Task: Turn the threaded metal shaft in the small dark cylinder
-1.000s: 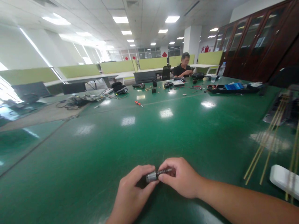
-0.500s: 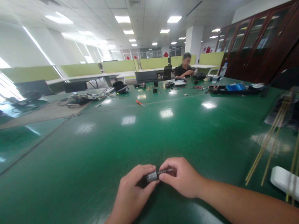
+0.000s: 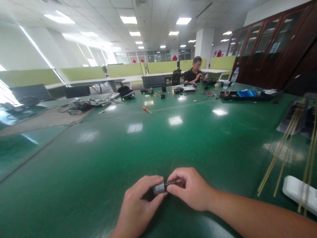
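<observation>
Head cam's got my metal part (image 3: 158,188) over the near side of the green table (image 3: 138,152), left hand (image 3: 138,202) gripping its fat barrel (image 3: 158,189), right hand (image 3: 194,190) pinching the thin ridged shaft (image 3: 171,182). Red screwdriver (image 3: 147,109) lies well beyond, yellowish sticks (image 3: 278,160) off to my right.

Ceiling panels (image 3: 183,21) lit; yellow-green partitions (image 3: 162,67), white pillar (image 3: 204,43), dark wooden cabinets (image 3: 266,46).
</observation>
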Demonstrator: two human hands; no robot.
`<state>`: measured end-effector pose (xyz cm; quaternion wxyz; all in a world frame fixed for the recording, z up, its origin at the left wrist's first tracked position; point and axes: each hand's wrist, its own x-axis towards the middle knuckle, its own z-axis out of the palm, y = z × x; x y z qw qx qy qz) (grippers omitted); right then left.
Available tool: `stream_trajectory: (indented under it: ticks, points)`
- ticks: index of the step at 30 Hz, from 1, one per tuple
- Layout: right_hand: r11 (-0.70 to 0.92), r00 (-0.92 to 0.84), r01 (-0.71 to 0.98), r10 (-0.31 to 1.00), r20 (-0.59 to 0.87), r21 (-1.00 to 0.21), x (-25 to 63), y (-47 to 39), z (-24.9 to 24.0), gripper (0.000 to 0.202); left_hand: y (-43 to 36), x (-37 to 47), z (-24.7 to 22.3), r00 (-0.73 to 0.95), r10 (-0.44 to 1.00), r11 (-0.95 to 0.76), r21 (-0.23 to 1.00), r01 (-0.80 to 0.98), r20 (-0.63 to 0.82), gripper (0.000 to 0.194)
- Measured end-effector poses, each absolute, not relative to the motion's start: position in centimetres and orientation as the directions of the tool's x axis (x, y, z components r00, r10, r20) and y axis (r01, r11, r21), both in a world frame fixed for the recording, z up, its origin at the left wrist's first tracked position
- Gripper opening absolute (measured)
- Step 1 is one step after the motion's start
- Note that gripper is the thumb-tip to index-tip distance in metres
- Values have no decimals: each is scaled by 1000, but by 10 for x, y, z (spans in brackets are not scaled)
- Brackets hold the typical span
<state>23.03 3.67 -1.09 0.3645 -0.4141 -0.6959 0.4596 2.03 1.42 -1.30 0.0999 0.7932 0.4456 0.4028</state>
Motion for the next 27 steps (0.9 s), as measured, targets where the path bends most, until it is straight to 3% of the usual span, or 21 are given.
stream_trajectory:
  ticks: [27]
  points:
    - [237,-385,251,914,128,-939,231,34,-10,8,12,23,-7,254,791,-575,535,619,557,19]
